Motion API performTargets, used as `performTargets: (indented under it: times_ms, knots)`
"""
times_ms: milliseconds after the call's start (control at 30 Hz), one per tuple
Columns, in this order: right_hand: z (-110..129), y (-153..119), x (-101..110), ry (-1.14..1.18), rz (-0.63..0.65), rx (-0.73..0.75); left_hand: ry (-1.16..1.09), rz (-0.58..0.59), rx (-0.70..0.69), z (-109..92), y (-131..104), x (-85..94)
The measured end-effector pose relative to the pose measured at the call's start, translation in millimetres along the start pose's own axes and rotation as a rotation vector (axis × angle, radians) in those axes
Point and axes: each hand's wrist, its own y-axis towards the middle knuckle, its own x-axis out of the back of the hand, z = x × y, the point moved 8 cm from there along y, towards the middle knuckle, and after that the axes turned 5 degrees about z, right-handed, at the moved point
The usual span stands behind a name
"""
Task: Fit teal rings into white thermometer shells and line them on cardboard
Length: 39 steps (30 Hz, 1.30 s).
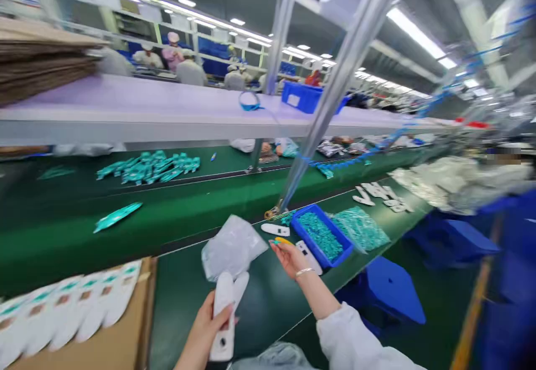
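Note:
My left hand point(211, 322) is wrapped round white plastic shells point(224, 303), upright above the green work surface. My right hand point(290, 258) is pinched on a small teal part point(274, 241), beside a yellow piece point(283, 240). A white shell point(275, 229) lies just beyond that hand, and another white shell point(309, 257) lies to its right. The blue bin point(350, 247) full of small teal parts stands to the right. Behind my left hand is a clear plastic bag point(232, 244).
Cardboard point(121, 336) at the lower left bears a row of white shells with teal parts. A green conveyor point(188, 208) carries a teal piece. A metal post point(318, 119) rises near the bin. Blue stools point(393, 289) stand at the right. People sit in the background.

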Motion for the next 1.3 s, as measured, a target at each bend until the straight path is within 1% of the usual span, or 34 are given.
performTargets:
  times_ms: [67, 167, 267, 333, 400, 467, 567, 667, 767, 833, 900, 967, 1000, 1033, 1100, 1167, 1200, 1300]
  knots:
    - [-14.8, -11.7, -26.1, 0.002, 0.073, -0.086, -0.074, 0.017, 0.014, -10.3, -2.3, -4.1]
    - [-31.8, -29.5, -57.2, -0.022, 0.152, -0.167, -0.139, 0.037, 0.003, -21.5, -3.3, -6.5]
    - [-44.2, -45.8, -80.1, -0.064, 0.216, -0.208, -0.176, 0.025, 0.003, -22.5, -4.9, -4.1]
    - [-50.4, -53.3, -90.7, -0.092, 0.246, -0.225, -0.213, -0.017, -0.008, -22.1, -5.7, 1.9]
    - [-54.6, -57.4, -97.1, -0.107, 0.256, -0.234, -0.275, -0.075, -0.035, -23.5, -6.3, 11.0]
    - [-56.9, -59.0, -100.3, -0.114, 0.252, -0.235, -0.383, -0.113, -0.066, -26.7, -6.6, 19.8]
    - [-59.1, -61.1, -103.0, -0.135, 0.253, -0.250, -0.645, -0.094, -0.084, -32.0, -6.3, 27.3]
    - [-63.1, -66.9, -106.2, -0.167, 0.273, -0.292, -0.884, -0.030, -0.046, -37.0, -7.6, 27.7]
    - [-71.6, -75.4, -110.8, -0.270, 0.328, -0.333, -1.052, 0.062, -0.048, -49.4, -12.8, 23.9]
    - [-76.2, -78.3, -112.5, -0.377, 0.358, -0.303, -1.143, 0.136, -0.082, -61.3, -17.9, 20.6]
    - [-77.2, -77.2, -112.5, -0.455, 0.358, -0.221, -1.189, 0.225, -0.108, -71.7, -22.8, 15.6]
    - [-75.8, -74.1, -113.0, -0.508, 0.365, -0.126, -1.170, 0.314, -0.105, -75.9, -25.8, 8.2]
    - [-74.6, -72.3, -113.9, -0.540, 0.379, -0.081, -1.138, 0.344, -0.099, -74.8, -26.0, 4.7]
    - [-73.3, -70.8, -115.2, -0.578, 0.397, -0.039, -1.094, 0.357, -0.093, -71.8, -25.2, 2.0]
    - [-71.0, -68.6, -117.2, -0.657, 0.423, 0.019, -0.995, 0.337, -0.079, -61.5, -21.2, -0.8]
    - [-69.8, -68.0, -118.6, -0.706, 0.435, 0.035, -0.897, 0.315, -0.061, -51.2, -16.9, -3.0]
    - [-69.4, -68.5, -119.4, -0.714, 0.443, 0.031, -0.829, 0.336, -0.041, -47.1, -15.9, -6.0]
    - [-64.7, -72.5, -123.6, -0.713, 0.488, 0.013, -0.611, 0.464, -0.001, -41.9, -19.7, -17.0]
